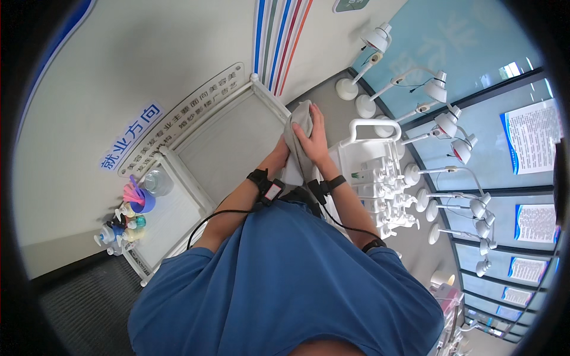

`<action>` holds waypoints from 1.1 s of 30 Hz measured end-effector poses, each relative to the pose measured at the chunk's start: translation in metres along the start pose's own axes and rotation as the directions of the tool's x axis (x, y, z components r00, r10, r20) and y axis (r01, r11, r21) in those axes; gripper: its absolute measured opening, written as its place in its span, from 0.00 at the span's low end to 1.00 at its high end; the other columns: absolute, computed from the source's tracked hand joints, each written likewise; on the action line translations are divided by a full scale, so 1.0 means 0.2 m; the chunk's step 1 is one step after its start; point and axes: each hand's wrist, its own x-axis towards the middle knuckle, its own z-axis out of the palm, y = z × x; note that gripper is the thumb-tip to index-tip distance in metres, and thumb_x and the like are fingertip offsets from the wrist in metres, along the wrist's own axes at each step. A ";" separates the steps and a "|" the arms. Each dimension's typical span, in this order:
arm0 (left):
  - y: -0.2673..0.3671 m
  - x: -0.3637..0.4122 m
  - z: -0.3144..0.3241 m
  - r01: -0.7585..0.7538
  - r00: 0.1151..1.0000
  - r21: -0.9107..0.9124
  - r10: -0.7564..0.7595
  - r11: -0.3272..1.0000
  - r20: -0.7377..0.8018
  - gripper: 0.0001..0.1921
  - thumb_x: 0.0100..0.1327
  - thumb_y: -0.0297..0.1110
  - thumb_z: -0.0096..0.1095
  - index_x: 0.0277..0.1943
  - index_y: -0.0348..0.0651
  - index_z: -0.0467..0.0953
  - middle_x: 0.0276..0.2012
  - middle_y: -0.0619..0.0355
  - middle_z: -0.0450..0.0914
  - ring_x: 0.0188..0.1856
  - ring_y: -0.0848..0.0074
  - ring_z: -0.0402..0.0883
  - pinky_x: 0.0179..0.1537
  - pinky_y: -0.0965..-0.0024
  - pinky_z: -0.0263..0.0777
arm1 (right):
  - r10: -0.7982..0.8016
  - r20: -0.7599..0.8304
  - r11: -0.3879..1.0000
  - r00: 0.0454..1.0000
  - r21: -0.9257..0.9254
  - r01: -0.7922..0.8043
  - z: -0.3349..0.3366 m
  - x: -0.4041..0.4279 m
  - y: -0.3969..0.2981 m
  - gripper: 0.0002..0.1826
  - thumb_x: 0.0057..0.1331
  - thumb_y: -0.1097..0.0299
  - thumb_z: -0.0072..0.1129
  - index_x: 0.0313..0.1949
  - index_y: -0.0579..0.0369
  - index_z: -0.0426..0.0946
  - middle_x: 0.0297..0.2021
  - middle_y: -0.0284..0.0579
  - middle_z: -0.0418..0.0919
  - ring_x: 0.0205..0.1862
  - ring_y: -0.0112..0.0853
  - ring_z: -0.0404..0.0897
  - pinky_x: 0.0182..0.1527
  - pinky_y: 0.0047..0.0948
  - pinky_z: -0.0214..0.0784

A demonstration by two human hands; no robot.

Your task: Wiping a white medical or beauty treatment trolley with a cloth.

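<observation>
A light grey cloth (297,138), bunched and folded, is between my two hands in front of my body. My left hand (281,153) presses on its left side, partly hidden by the cloth. On the other side my right hand (312,138) lies against it, fingers pointing away from me and the thumb over the fold. The lower end of the cloth hangs towards my waist. Black straps with small devices and cables are around both wrists. Just beyond and left of the cloth is a white shelf unit's top (231,138).
On a lower white trolley (178,218) at left stand a clear jar (158,182), a purple cup (143,201) and several pump bottles (127,224). At right, a white handled trolley (340,155) bears several white pump bottles (378,191). Several white lamps (435,86) line the glass wall.
</observation>
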 end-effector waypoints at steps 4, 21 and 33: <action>-0.06 0.10 -0.05 -0.057 0.998 -0.062 0.058 0.996 0.024 0.23 0.66 0.49 0.44 0.52 0.38 0.68 0.45 0.53 0.75 0.45 0.70 0.76 0.46 0.68 0.72 | 0.225 -0.005 0.947 0.974 0.239 -0.217 0.08 -0.08 0.02 0.31 0.66 0.55 0.44 0.60 0.67 0.52 0.58 0.63 0.58 0.59 0.49 0.61 0.59 0.34 0.54; 0.01 0.10 0.02 -0.338 0.907 0.530 0.420 0.778 -0.039 0.21 0.62 0.45 0.53 0.44 0.31 0.70 0.41 0.45 0.72 0.45 0.65 0.70 0.49 0.68 0.61 | 0.390 -0.063 0.880 0.919 0.321 -0.351 0.07 -0.05 0.04 0.25 0.68 0.55 0.38 0.46 0.69 0.68 0.41 0.62 0.75 0.45 0.46 0.75 0.47 0.35 0.64; 0.23 -0.04 0.14 -0.174 0.738 0.826 0.627 0.536 -0.251 0.29 0.44 0.52 0.71 0.33 0.30 0.72 0.34 0.48 0.74 0.35 0.64 0.75 0.38 0.64 0.67 | 0.493 0.277 0.798 0.824 0.232 -0.556 0.18 -0.19 0.15 0.28 0.69 0.53 0.33 0.43 0.73 0.68 0.35 0.60 0.76 0.43 0.44 0.74 0.47 0.35 0.62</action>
